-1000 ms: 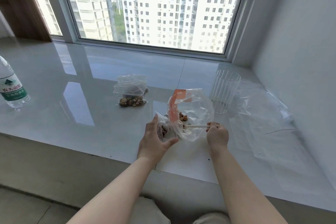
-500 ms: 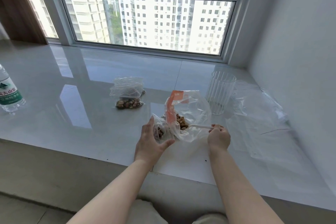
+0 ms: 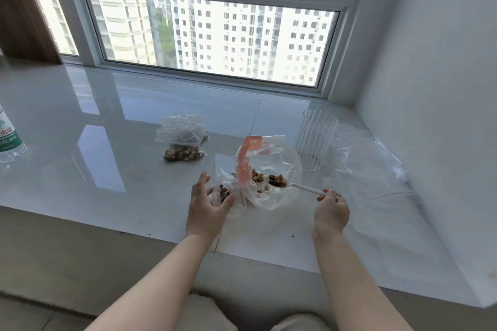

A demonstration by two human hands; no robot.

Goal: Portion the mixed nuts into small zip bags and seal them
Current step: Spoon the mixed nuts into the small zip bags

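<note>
White glossy sill under a wide window, tower blocks beyond; white wall on the right, wooden panel at the far left corner.

Clear plastic sheets: crumpled and flat, along the right edge by the wall.

Big bag: clear, orange strip at its mouth, lying near the front edge at centre, mouth open. Loose nuts lie inside it.

Cup: clear, ribbed, upright, just behind and right of the big bag, near the sheets.

Filled bag: small, clear, nuts gathered at its lower end, resting toward mid-sill, behind and left of the big bag, well apart from the hands.

Bottle: water, green label, at the left edge, partly out of view.

Small bag: clear, a few nuts inside, touching the big bag's left side.

Left hand: fingers spread and only slightly bent, thumb and fingers cupped round the small bag, propping it open; nothing pinched.

Right hand: fingers curled, pinching the end of the spoon handle, just right of the big bag.

Spoon: white, thin, reaching into the big bag's mouth, bowl loaded with nuts.
</note>
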